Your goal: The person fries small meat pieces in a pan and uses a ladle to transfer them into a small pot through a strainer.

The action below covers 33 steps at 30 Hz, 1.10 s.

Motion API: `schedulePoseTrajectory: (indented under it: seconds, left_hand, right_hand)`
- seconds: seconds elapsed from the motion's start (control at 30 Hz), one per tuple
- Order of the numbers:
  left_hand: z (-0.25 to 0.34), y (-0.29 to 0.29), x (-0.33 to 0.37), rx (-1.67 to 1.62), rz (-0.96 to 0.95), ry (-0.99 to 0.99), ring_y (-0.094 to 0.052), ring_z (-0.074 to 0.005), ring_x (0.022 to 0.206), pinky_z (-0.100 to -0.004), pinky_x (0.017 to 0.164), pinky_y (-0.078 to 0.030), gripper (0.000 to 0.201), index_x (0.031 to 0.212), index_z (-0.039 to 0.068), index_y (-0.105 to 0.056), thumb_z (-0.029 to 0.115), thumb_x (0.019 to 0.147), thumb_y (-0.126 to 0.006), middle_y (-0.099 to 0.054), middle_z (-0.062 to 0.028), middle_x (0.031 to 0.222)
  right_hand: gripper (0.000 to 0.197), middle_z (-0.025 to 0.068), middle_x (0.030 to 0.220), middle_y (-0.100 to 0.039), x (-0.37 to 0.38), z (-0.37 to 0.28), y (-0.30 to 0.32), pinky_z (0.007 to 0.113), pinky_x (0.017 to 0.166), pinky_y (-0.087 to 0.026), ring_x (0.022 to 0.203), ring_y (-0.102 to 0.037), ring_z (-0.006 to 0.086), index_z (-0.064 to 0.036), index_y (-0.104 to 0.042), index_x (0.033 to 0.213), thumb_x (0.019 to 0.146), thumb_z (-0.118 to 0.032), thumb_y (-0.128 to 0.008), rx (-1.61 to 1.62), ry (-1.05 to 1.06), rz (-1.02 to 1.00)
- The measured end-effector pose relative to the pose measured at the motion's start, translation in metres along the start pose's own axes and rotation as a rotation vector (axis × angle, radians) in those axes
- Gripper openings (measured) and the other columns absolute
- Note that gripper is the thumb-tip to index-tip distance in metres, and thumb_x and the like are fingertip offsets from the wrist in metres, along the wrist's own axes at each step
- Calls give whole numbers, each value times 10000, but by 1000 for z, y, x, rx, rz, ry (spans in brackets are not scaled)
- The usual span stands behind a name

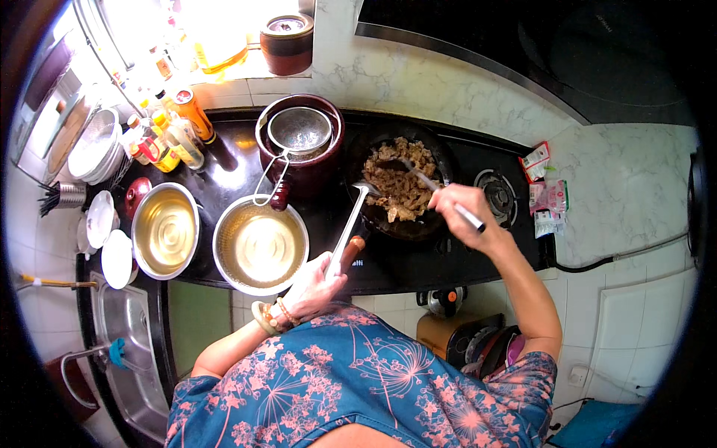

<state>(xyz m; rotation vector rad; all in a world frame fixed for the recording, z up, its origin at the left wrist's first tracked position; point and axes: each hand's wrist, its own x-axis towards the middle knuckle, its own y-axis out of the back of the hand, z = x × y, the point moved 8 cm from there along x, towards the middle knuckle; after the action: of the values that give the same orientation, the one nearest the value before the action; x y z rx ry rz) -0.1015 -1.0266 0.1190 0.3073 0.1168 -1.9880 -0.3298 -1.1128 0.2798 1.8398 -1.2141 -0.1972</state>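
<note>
My left hand (315, 290), with bracelets at the wrist, is closed around a long metal-handled utensil (348, 228). That utensil's far end reaches the left side of a black wok (426, 230), where its exact shape is hard to make out. The wok's wooden handle (352, 251) lies right beside this hand. Browned sliced meat (409, 187) fills the bottom of the wok. From the right, my right hand (464, 212) grips the metal handle of a cooking spatula (424, 178), and its dark head is partly buried in the meat.
Two metal basins of liquid, a left basin (166, 230) and a nearer basin (261, 245), stand left of the wok. A strainer (299, 131) rests on a dark red pot (314, 175). Several bottles (168, 138) crowd the back left. A burner (496, 198) and packets (547, 196) are rightward.
</note>
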Motion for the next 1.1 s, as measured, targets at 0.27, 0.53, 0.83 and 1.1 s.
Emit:
schedulePoseTrajectory:
  seconds: [0.27, 0.53, 0.83, 1.1]
  left_hand:
    - [-10, 0, 3, 19, 10, -7, -468, -54, 703, -232, 621, -432, 167, 838, 68, -471, 106, 844, -633, -479, 26, 747]
    - [5, 4, -1, 83, 36, -6, -451, -104, 678, -289, 604, -418, 176, 842, 41, -477, 157, 828, -609, -477, -22, 712]
    - [-5, 1, 0, 9, 4, 30, -456, -125, 674, -314, 610, -421, 187, 852, 33, -474, 170, 821, -598, -477, -53, 703]
    - [-9, 0, 2, 4, -7, -5, -414, -44, 651, -224, 541, -378, 152, 880, 66, -489, 119, 839, -625, -454, 44, 724]
  right_hand:
    - [172, 156, 661, -530, -27, 1, -14, 409, 582, -442, 623, -540, 330, 25, -569, 772, 892, -95, -541, -161, -60, -244]
    - [269, 156, 717, -608, -21, -19, 16, 346, 610, -485, 632, -598, 248, 30, -627, 807, 940, -153, -481, 1, -261, -102]
    - [315, 84, 696, -602, -29, 22, 8, 292, 585, -454, 641, -570, 152, 31, -631, 840, 968, -215, -481, 48, -405, -23]
    - [380, 15, 613, -560, -39, 34, 54, 240, 510, -399, 551, -492, 67, -27, -646, 772, 974, -308, -489, 8, -588, 159]
